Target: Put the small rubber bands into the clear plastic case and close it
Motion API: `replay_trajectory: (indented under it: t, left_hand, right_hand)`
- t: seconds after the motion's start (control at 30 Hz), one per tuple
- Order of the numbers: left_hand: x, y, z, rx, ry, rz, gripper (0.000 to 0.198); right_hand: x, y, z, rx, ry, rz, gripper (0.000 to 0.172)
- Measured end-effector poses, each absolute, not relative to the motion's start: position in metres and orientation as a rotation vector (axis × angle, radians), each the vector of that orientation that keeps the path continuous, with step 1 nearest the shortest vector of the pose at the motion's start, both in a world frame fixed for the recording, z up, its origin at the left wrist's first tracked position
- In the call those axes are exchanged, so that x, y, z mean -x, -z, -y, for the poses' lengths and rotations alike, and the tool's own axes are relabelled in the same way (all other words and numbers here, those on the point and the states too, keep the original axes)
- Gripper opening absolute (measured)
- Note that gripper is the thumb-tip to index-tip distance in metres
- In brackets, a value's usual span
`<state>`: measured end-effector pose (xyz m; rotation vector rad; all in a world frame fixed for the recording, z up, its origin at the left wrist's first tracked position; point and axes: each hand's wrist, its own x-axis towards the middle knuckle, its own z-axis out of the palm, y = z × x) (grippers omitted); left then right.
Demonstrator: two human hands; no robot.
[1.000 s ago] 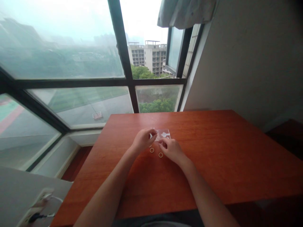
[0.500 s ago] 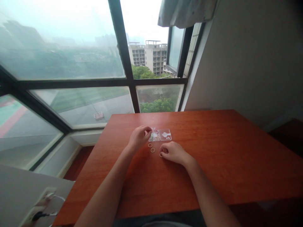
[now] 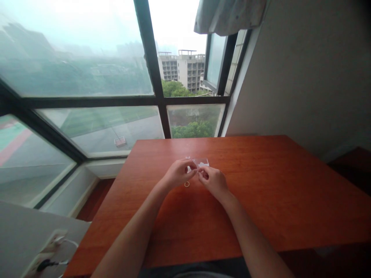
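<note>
My left hand [image 3: 180, 172] and my right hand [image 3: 213, 180] meet fingertip to fingertip above the table, both closed in a pinch. Something small and pale shows where the tips touch; it fits the ring my right fingers were on earlier, though its outline is unclear. What my left fingers pinch is too small to name. Just behind the hands lies a clear plastic box [image 3: 205, 161], its lid open, mostly covered by them. One pale ring [image 3: 187, 184] rests on the wood below my left fingers.
The reddish-brown wooden table [image 3: 275, 193] reaches up to the window frame [image 3: 121, 102]. A wall [image 3: 292, 85] stands on the right. At the lower left, plugs sit in a wall socket [image 3: 43, 264], with a white cable.
My right hand has lifted from the table and moved up to my left hand, and the ring at its fingertips has left the tabletop. My left hand has shifted right, covering the box's left part.
</note>
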<state>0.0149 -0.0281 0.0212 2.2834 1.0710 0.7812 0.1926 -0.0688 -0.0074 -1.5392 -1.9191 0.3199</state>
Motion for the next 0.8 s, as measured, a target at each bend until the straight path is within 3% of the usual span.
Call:
replay_trajectory:
  t: [0.57, 0.8]
  left_hand:
    - [-0.017, -0.017, 0.025, -2.276, -0.801, -1.113, 0.011]
    - [-0.014, -0.013, 0.021, -2.304, -0.862, -1.362, 0.010]
  right_hand:
    - [-0.189, 0.002, 0.073, 1.554, -0.313, 1.950, 0.018]
    - [-0.172, 0.002, 0.083, 1.471, -0.438, 2.333, 0.022]
